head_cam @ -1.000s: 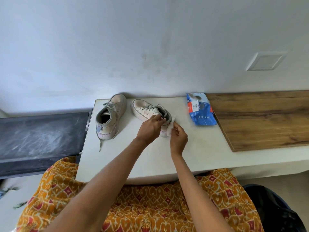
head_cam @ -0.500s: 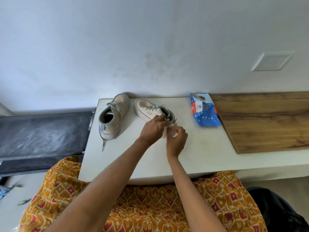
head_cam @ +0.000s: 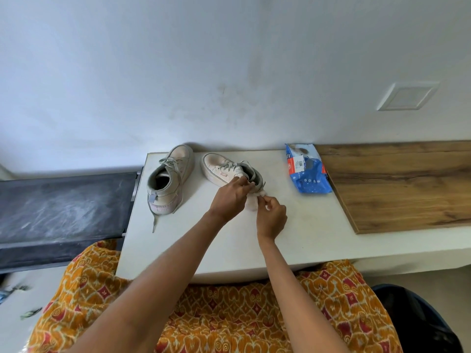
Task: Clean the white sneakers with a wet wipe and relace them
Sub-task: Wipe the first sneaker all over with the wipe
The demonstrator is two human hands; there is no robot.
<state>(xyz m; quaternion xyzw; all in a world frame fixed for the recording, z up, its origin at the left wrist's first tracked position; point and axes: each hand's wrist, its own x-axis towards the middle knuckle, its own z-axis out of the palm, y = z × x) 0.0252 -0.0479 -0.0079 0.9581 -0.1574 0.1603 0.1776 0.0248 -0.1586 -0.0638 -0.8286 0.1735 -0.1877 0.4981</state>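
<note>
From the head view, the left hand (head_cam: 230,198) pinches the heel collar of the right-side sneaker (head_cam: 230,170) on the worktop (head_cam: 293,238) while the right hand (head_cam: 271,216) pinches a wet wipe (head_cam: 252,203) just beside that grip, so cleaning looks barely begun, the other sneaker (head_cam: 169,179) left of the grip untouched and both still laced

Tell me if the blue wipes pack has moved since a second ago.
No. The blue wipes pack still lies beside the wooden board's left edge.
</note>
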